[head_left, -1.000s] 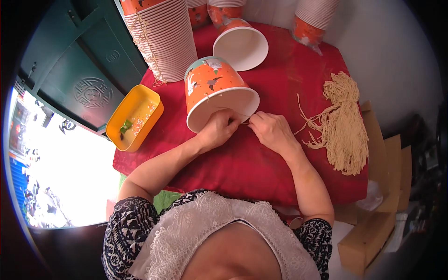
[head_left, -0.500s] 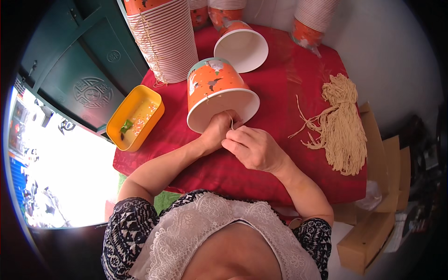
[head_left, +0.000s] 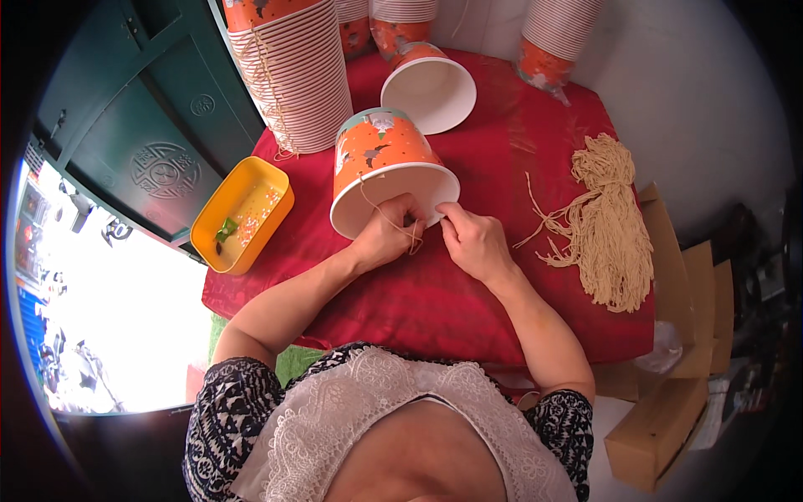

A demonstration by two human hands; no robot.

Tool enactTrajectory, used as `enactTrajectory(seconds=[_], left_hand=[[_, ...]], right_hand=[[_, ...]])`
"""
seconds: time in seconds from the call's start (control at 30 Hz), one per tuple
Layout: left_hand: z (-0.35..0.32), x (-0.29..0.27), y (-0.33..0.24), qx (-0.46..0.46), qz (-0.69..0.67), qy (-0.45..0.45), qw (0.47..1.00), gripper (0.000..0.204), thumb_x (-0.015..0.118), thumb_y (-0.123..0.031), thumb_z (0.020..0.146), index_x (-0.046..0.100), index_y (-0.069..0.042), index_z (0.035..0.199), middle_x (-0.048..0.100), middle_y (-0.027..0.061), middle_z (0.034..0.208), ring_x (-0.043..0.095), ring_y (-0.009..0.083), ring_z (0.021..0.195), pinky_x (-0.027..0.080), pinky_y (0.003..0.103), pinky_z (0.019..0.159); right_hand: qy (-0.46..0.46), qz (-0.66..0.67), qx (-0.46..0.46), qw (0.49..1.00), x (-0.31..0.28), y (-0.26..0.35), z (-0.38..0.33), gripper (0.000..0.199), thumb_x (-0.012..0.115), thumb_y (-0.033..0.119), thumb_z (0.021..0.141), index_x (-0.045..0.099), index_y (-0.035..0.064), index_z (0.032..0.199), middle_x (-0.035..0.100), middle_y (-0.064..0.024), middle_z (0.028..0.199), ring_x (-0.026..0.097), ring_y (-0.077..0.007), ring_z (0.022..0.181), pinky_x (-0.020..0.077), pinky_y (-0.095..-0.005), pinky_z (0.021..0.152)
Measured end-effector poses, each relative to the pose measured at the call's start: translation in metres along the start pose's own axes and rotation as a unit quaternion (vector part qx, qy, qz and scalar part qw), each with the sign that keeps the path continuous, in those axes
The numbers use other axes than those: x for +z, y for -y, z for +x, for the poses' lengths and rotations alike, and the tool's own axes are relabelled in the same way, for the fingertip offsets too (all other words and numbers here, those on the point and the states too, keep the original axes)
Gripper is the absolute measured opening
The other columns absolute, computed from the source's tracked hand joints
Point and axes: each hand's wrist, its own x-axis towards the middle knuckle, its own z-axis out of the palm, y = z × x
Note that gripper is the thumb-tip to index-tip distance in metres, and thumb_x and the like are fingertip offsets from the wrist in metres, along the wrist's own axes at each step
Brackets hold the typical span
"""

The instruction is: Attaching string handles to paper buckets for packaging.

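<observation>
Red-covered surface (head_left: 502,318). Tall bucket stack (head_left: 293,88) at the orange bucket's (head_left: 389,146) 10–11 o'clock; that bucket's mid-surface, tipped, mouth toward the person. Cord bundle (head_left: 617,234) at its 3–4, yellow tray (head_left: 266,238) at its 8–9. Right hand (head_left: 478,238) at the rim's 4, fingers bent nearly together; can't tell what they pinch. Left hand (head_left: 386,234) at the mouth's 6, fingers curled, grip hidden; thin cord (head_left: 368,199) from the rim trails over it.

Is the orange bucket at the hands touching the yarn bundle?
Apart: the head view shows red cloth between the orange bucket and the yarn bundle.
</observation>
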Motion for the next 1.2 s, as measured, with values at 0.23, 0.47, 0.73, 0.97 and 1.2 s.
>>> enactTrajectory(seconds=[0.23,0.47,0.73,0.97,1.2], left_hand=[[0.004,0.000,0.006,0.008,0.043,0.010,0.999,0.006,0.061,0.001,0.086,0.055,0.001,0.085,0.057,0.0047,0.071,0.055,0.0102,0.058,0.044,0.026,0.048],[0.006,-0.001,0.005,-0.044,-0.004,0.022,0.999,0.004,0.058,0.000,0.087,0.055,0.002,0.085,0.058,0.0072,0.069,0.056,0.0129,0.058,0.045,0.028,0.049],[0.010,-0.005,0.006,-0.082,-0.059,0.040,0.994,0.007,0.060,-0.004,0.090,0.055,0.000,0.087,0.056,0.0045,0.070,0.052,0.0107,0.056,0.043,0.024,0.048],[0.010,-0.005,0.005,-0.079,-0.090,0.038,0.992,0.005,0.060,0.000,0.083,0.056,0.000,0.081,0.056,0.0044,0.068,0.052,0.0104,0.057,0.041,0.025,0.048],[0.010,-0.004,0.014,0.012,0.033,0.023,0.999,0.007,0.062,0.000,0.085,0.055,-0.002,0.084,0.056,0.0031,0.072,0.051,0.0090,0.055,0.041,0.024,0.045]], right_hand=[[0.034,0.037,0.021,0.999,0.012,-0.005,-0.002,0.010,0.062,0.008,0.086,0.058,0.0036,0.094,0.066,-0.0170,0.070,0.066,-0.0339,0.063,0.0522,-0.0434,0.054],[0.063,0.035,0.063,0.995,0.015,-0.003,-0.005,0.009,0.060,0.009,0.088,0.054,0.0023,0.087,0.063,-0.0179,0.064,0.065,-0.0358,0.060,0.0510,-0.0462,0.052],[0.057,0.099,0.037,0.993,0.020,-0.003,-0.009,0.008,0.060,0.009,0.088,0.055,0.0029,0.088,0.063,-0.0182,0.065,0.065,-0.0370,0.061,0.0508,-0.0473,0.054],[-0.033,0.057,0.022,0.998,0.015,-0.003,-0.004,0.008,0.064,0.008,0.086,0.058,0.0036,0.087,0.064,-0.0165,0.071,0.064,-0.0354,0.062,0.0515,-0.0437,0.053],[-0.055,0.071,0.048,0.995,0.026,-0.002,-0.003,0.010,0.065,0.006,0.083,0.061,0.0042,0.093,0.058,-0.0148,0.084,0.060,-0.0338,0.081,0.0521,-0.0425,0.067]])
